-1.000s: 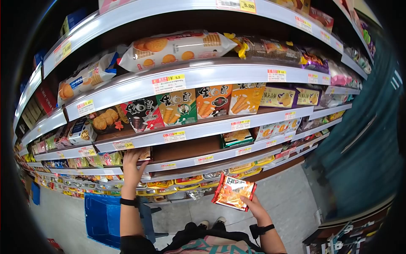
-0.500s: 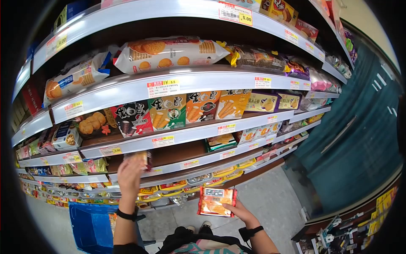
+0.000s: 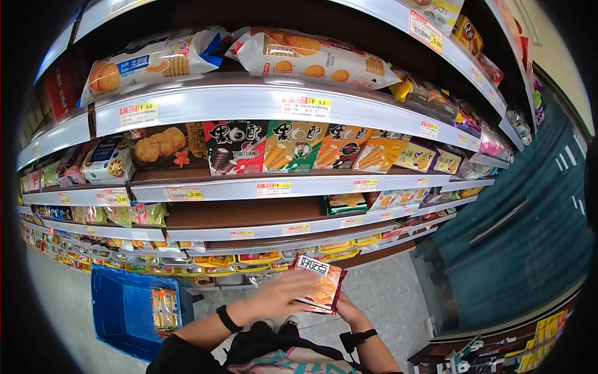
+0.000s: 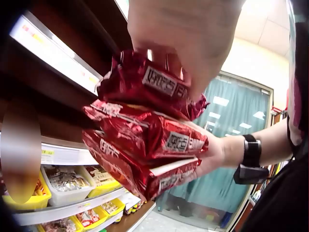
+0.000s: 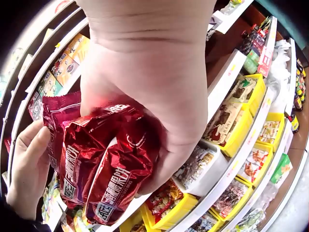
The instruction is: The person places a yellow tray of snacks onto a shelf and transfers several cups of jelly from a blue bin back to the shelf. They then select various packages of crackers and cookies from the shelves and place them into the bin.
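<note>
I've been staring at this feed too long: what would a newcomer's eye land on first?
Probably the shiny red packets, low in the middle of the head view: the right hand grips two, while the left hand holds a darker one against them. Next, the blue crate on the floor at lower left, with orange-and-yellow packets inside. Then perhaps the long white biscuit packs lying along an upper shelf.

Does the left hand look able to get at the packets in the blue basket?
Probably not yet: the left hand holds a dark red packet. Otherwise, the open top of the blue basket leaves its orange packets uncovered.
</note>
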`<state>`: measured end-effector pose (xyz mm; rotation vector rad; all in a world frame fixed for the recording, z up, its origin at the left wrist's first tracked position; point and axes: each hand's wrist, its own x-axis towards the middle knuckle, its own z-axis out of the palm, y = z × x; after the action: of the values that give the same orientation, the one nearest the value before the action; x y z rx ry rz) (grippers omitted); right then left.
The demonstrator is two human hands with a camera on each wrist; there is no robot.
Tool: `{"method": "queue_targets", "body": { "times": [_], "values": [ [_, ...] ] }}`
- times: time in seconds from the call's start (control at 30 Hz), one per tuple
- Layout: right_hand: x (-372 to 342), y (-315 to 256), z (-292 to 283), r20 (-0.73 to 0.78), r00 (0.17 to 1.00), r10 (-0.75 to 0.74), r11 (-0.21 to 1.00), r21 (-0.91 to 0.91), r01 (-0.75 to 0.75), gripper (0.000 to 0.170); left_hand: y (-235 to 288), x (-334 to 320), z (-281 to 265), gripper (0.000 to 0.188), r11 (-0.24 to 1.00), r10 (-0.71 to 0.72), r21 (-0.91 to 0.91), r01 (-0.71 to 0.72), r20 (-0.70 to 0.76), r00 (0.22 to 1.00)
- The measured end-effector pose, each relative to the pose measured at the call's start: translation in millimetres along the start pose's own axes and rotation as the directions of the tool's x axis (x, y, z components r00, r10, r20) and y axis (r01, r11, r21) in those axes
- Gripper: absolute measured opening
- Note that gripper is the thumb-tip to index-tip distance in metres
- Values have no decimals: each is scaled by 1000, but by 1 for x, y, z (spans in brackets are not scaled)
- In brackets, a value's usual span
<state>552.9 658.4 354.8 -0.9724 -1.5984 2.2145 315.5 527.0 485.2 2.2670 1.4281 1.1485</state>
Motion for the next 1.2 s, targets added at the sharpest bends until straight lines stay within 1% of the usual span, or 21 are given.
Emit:
{"method": "queue_targets", "body": {
  "times": [0.07, 0.13, 0.2, 0.23, 0.27, 0.3, 0.37, 0.43, 0.57, 0.63, 0.7, 0.73, 0.8, 0.83, 0.9, 0.97, 1.03, 1.07, 1.1, 1.17, 1.2],
  "values": [
    [-3, 4, -4, -11, 1000, 8, 1000, -14, -8, 57, -20, -1, -31, 44, 988, -139, 49, 147, -136, 981],
    [-5, 5, -5, -24, 1000, 9, 1000, -24, -9, 58, -44, -1, -69, 45, 899, -235, 286, 333, -326, 916],
    [-10, 2, -3, -42, 999, -6, 1000, -10, 5, 59, -72, -10, -99, 46, 716, -481, 326, 618, -411, 774],
    [-12, 2, -3, -44, 999, -14, 1000, -9, 14, 59, -91, -14, -113, 51, 645, -434, 443, 622, -457, 776],
    [-14, 2, -3, -44, 999, 1, 1000, -16, -2, 59, -111, -20, -123, 56, 448, -564, 575, 684, -412, 716],
    [-16, 2, -3, -45, 999, 16, 1000, -22, -17, 60, -117, -20, -137, 56, 356, -702, 581, 731, -350, 620],
    [-19, 6, -6, -29, 999, 32, 998, -49, -34, 53, -153, -37, -150, 52, 517, -556, 554, 653, -362, 748],
    [-21, 9, -7, -30, 997, 65, 997, -45, -66, 56, -160, -39, -159, 48, 480, -549, 598, 642, -366, 751],
    [-28, 6, -1, -76, 996, 44, 999, -9, -44, 61, -151, -39, -167, 49, 545, -572, 515, 662, -349, 742],
    [-30, 4, 0, -54, 996, 66, 998, -2, -66, 61, -149, -49, -156, 50, 539, -505, 574, 616, -365, 782],
    [-31, 7, 0, -57, 997, 59, 998, 13, -59, 61, -141, -54, -144, 45, 389, -385, 737, 553, -415, 825],
    [-31, 8, 0, -58, 997, 52, 998, 24, -50, 61, -129, -50, -142, 45, 390, -384, 738, 551, -414, 825],
    [-30, 12, -2, -60, 997, 44, 999, 20, -42, 61, -101, -41, -139, 45, 573, -321, 635, 518, -408, 855],
    [-30, 14, -2, -61, 997, 37, 999, 14, -36, 60, -94, -37, -140, 45, 573, -322, 634, 519, -408, 854],
    [-32, 13, 0, -59, 997, 42, 999, 1, -42, 60, -86, -35, -144, 46, 644, -513, 429, 633, -371, 774],
    [-32, 12, 3, -53, 998, 45, 999, -13, -45, 61, -110, -46, -140, 52, 625, -488, 417, 660, -452, 747],
    [-32, 10, 5, -47, 997, 54, 998, -12, -54, 62, -126, -53, -140, 62, 512, -325, 578, 635, -554, 767],
    [-32, 9, 7, -47, 998, 52, 998, -15, -53, 62, -132, -57, -141, 77, 507, -393, 554, 660, -533, 749],
    [-32, 9, 8, -53, 997, 48, 998, -30, -49, 62, -138, -58, -141, 77, 509, -391, 553, 660, -534, 750],
    [-34, 10, 11, -68, 997, 46, 998, -40, -48, 63, -148, -59, -135, 75, 368, -276, 637, 677, -620, 734],
    [-34, 11, 11, -54, 998, 14, 999, -41, -16, 63, -153, -62, -135, 75, 373, -279, 639, 673, -614, 738]
  ]
}}
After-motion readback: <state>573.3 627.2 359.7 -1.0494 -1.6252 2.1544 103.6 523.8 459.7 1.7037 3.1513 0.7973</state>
